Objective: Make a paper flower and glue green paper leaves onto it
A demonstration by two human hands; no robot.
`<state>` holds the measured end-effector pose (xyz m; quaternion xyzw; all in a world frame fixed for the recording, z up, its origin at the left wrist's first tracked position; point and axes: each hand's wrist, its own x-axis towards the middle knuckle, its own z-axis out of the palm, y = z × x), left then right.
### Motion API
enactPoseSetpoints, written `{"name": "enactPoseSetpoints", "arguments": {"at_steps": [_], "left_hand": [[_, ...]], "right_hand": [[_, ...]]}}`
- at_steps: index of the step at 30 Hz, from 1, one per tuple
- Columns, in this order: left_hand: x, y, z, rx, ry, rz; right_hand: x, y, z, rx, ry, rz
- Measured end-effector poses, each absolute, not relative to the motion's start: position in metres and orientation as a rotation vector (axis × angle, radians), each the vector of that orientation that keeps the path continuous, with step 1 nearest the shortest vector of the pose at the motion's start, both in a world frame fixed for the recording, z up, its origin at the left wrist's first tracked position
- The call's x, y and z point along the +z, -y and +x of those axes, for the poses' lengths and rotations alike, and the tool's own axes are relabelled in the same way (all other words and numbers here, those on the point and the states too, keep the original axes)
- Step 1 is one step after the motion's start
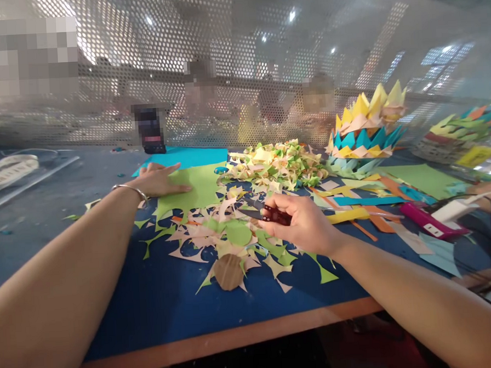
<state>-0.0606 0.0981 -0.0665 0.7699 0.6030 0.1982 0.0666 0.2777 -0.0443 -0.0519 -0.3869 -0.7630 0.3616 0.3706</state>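
Note:
My left hand (159,180), with a bangle on the wrist, lies with fingers stretched over a light green paper sheet (198,186). A blue sheet (203,155) lies partly behind it. In my right hand (299,219) is a knife (277,215) with a dark brown riveted handle. Its dark blade points left above the paper scraps (194,233); whether it touches them I cannot tell. Among the cut-out offcuts lie a round green paper piece (239,232) and a brown wood-grained disc (228,271), nearer the table's front edge.
A heap of small folded paper pieces (275,165) stands behind my right hand. Right of it is a tiered folded-paper stack (364,136). Paper strips (367,200), a magenta power strip (431,221) and cables lie to the right. A perforated metal screen (233,113) rises behind the table.

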Motion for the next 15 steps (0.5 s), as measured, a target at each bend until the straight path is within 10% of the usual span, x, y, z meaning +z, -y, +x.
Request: {"name": "enactPoseSetpoints", "arguments": {"at_steps": [15], "left_hand": [[-0.054, -0.099, -0.034, 1.005, -2.004, 2.071]], "right_hand": [[-0.054, 0.042, 0.277, 0.948, 1.935, -0.965]]}}
